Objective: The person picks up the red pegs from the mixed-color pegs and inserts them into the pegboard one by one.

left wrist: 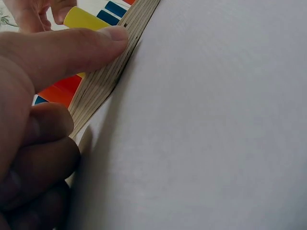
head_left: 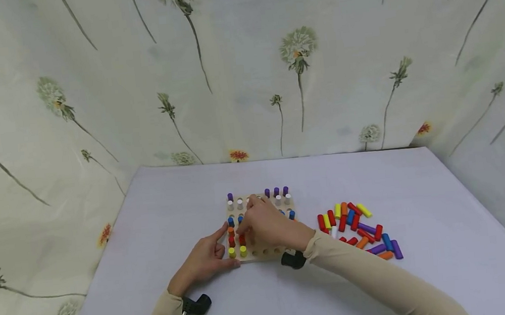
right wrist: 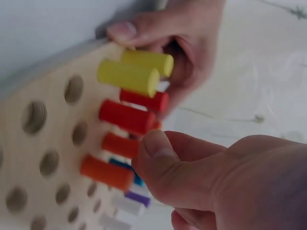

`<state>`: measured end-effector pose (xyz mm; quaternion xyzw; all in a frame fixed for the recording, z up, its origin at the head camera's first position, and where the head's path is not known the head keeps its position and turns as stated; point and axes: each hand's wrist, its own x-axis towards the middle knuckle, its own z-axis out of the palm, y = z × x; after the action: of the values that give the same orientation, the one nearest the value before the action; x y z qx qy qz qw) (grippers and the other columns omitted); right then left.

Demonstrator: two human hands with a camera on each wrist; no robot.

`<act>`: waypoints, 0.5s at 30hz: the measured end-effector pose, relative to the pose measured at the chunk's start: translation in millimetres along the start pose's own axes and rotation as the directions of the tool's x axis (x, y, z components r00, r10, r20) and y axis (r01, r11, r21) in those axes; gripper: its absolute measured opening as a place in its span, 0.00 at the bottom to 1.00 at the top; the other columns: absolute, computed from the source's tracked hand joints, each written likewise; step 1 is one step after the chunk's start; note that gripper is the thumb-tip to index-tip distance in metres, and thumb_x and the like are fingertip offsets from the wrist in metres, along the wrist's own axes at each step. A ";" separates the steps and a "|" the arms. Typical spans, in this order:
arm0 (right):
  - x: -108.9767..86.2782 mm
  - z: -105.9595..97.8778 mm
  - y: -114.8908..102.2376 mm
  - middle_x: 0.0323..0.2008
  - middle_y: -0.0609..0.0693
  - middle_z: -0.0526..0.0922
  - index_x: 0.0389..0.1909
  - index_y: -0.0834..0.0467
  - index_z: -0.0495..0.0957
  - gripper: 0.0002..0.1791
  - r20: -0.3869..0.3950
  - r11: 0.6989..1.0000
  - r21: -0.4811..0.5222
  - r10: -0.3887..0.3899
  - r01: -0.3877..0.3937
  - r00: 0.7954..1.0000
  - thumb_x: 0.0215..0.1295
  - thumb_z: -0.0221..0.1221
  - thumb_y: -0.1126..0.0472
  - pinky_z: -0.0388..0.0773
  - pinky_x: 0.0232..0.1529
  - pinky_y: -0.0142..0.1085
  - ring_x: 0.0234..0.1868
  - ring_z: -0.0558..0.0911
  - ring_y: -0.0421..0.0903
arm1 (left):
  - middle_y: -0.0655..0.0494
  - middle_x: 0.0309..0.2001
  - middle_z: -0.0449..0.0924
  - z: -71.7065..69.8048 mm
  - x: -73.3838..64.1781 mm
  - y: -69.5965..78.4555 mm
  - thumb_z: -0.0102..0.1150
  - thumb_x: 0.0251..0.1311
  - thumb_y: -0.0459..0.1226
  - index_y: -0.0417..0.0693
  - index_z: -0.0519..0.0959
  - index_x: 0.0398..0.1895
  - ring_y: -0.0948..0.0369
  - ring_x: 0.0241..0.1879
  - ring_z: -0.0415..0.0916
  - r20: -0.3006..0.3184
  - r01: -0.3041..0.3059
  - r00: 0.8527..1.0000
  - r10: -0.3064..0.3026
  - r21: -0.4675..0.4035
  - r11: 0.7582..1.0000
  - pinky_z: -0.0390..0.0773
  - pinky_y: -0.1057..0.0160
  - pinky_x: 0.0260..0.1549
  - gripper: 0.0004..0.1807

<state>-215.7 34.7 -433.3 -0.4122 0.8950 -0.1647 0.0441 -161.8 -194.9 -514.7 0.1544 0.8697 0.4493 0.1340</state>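
A wooden pegboard (head_left: 254, 257) lies on the table, with coloured pegs standing in rows of holes. At its near left corner my left hand (head_left: 204, 259) grips the edge; the thumb (left wrist: 108, 40) presses on the near side and the index finger reaches up the left side. Over the board, my right hand (head_left: 269, 224) pinches an orange peg (right wrist: 117, 143) between thumb and index finger. The thumb hides that peg's outer end. Another orange peg (right wrist: 106, 173) stands close by, beside red pegs (right wrist: 125, 117) and yellow pegs (right wrist: 127, 76).
Loose pegs (head_left: 364, 235) in several colours lie scattered to the right of the board, under and beyond my right forearm (head_left: 373, 277). White and purple pegs (head_left: 285, 190) stand in the far rows. A dandelion-print cloth (head_left: 245, 77) hangs behind the table (head_left: 183, 194).
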 end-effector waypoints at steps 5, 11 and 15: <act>-9.9 -20.8 9.6 0.33 0.42 0.91 0.39 0.49 0.95 0.07 -0.039 0.997 0.028 0.070 -0.069 0.997 0.59 0.78 0.59 0.65 0.49 0.47 0.48 0.70 0.48 | 0.65 0.18 0.62 0.2 -0.9 1.0 0.80 0.58 0.43 0.40 0.55 0.85 0.68 0.18 0.57 0.004 0.000 1.000 0.000 -0.011 1.000 0.60 0.68 0.24 0.57; -25.7 -40.6 40.3 0.35 0.43 0.90 0.43 0.49 0.94 0.13 -0.085 0.975 -0.024 0.219 -0.222 0.972 0.56 0.80 0.58 0.65 0.52 0.48 0.53 0.70 0.51 | 0.65 0.18 0.63 1.4 -1.0 2.6 0.81 0.57 0.43 0.40 0.55 0.85 0.68 0.18 0.57 -0.003 0.005 1.000 -0.005 -0.005 1.000 0.60 0.68 0.25 0.58; -39.3 -46.9 63.5 0.39 0.44 0.91 0.45 0.49 0.94 0.16 -0.055 0.950 -0.058 0.305 -0.308 0.951 0.54 0.81 0.57 0.67 0.50 0.47 0.54 0.70 0.53 | 0.65 0.17 0.62 2.0 -0.7 1.9 0.81 0.57 0.43 0.40 0.55 0.85 0.68 0.18 0.56 -0.012 0.002 1.000 -0.002 0.008 1.000 0.60 0.68 0.25 0.58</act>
<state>-245.9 114.9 -412.4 -0.2657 0.9538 -0.1354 0.0351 -160.1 -192.6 -514.2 0.1515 0.8724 0.4465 0.1287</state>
